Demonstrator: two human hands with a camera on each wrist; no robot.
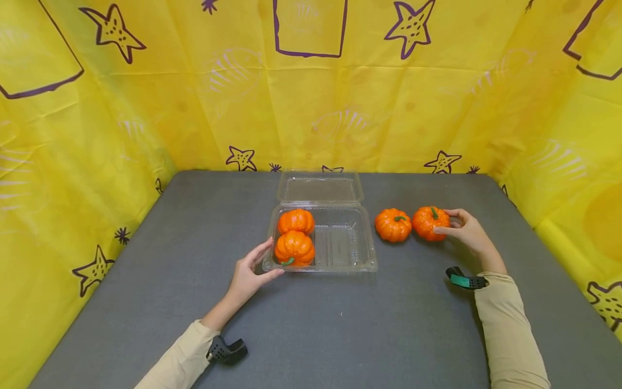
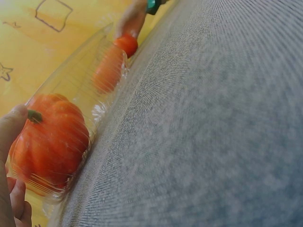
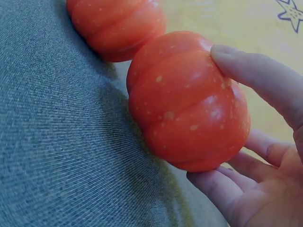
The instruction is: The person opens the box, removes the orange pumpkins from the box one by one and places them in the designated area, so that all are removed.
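On the grey table lies a clear plastic clamshell container (image 1: 340,267), its lid (image 1: 320,189) folded back away from the person. Two small orange pumpkins sit in its left half: a rear pumpkin (image 1: 296,220) and a front pumpkin (image 1: 295,247) with a green stem. My left hand (image 1: 247,276) holds the container's near left corner, thumb at the front rim and fingers along the left side. To the right of the container, my right hand (image 1: 468,233) grips a speckled pumpkin (image 3: 187,101) between thumb and fingers. Close beside that one is another pumpkin (image 1: 392,225).
The container's right half (image 1: 337,237) shows ribbed bare plastic. Yellow cloth (image 1: 320,119) with starfish drawings hangs behind and at both sides of the table (image 1: 340,329). Each wrist wears a dark strap, the right wrist strap (image 1: 465,279) with a green part.
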